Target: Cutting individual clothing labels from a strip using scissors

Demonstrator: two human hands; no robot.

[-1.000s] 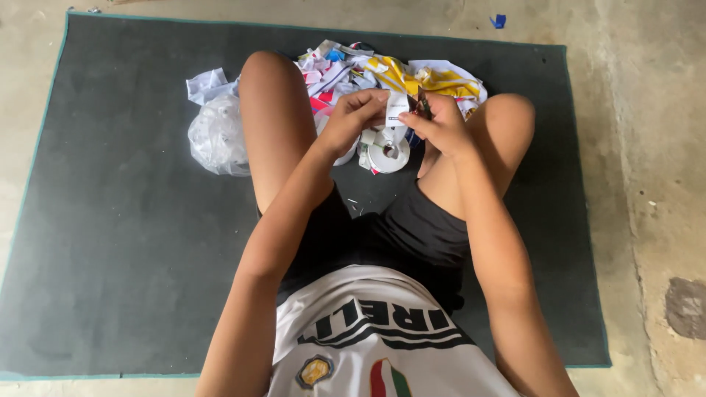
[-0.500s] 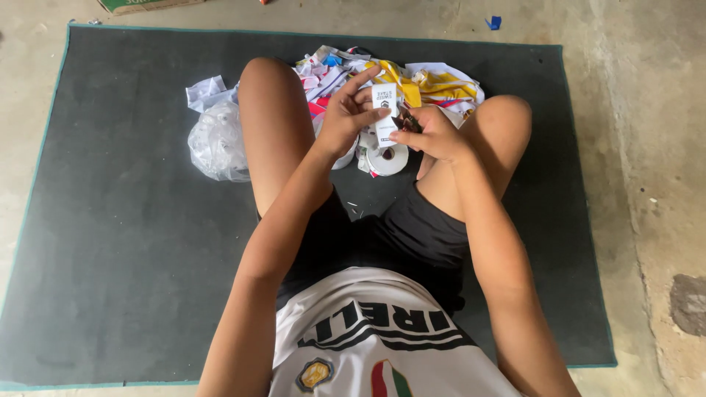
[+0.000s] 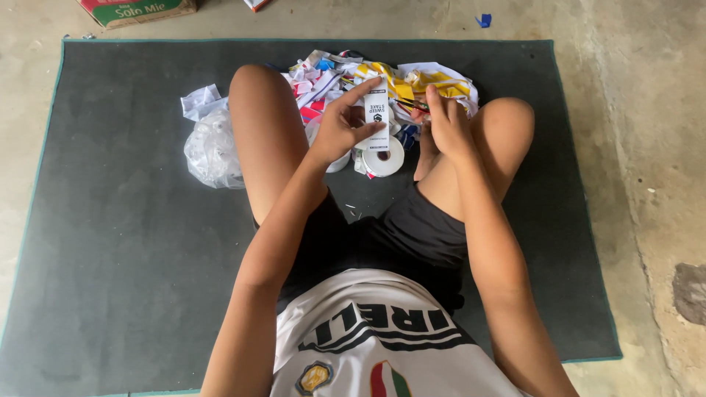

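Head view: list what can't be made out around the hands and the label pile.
- Right hand: what it grips is hidden by its own fingers; only a thin dark tip shows.
- Heap of cut labels: single pieces too small and overlapped to tell apart.
- Clear plastic bag: contents blurred by crumpled film.
- Cardboard box: cut off by the top edge.
- White label strip in the left hand: lower end covered by fingers.

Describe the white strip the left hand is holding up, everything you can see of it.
The white label strip is a narrow, flat rectangle, apparently woven or paper tape, with small dark printing in blocks along its length. It stands roughly upright, pinched between the thumb and fingers of the left hand. Its lower end runs down to a white tape roll lying flat on the dark mat. The right hand is beside it, not touching.
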